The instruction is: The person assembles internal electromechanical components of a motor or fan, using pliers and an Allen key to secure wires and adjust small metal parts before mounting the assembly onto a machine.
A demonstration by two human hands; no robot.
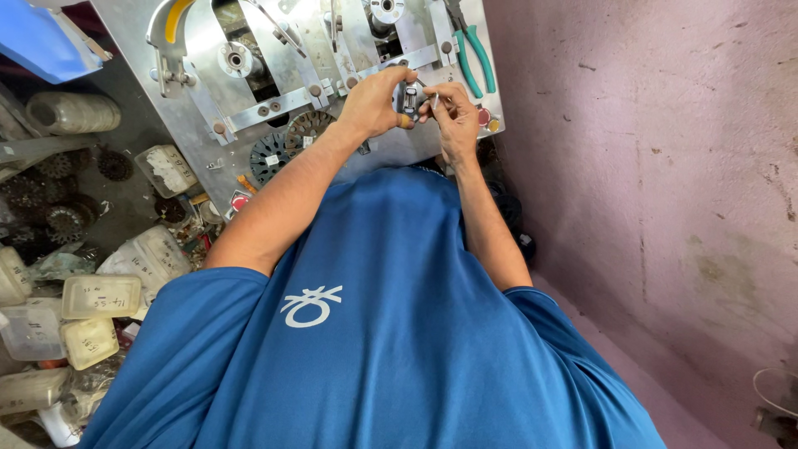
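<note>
My left hand (379,101) grips a small dark metal part (409,98) in front of the grey metal machine plate (249,108). My right hand (454,116) sits right next to it, pinching a thin metal pin or tool (435,101) whose tip touches the part. Both hands hover just above the plate's near edge, over my blue shirt (382,333).
Green-handled pliers (474,54) lie on the plate at upper right. Round dark toothed stator discs (287,145) rest near its lower edge. Plastic containers (100,295) and jars crowd the left side. A pink wall (648,166) rises at the right.
</note>
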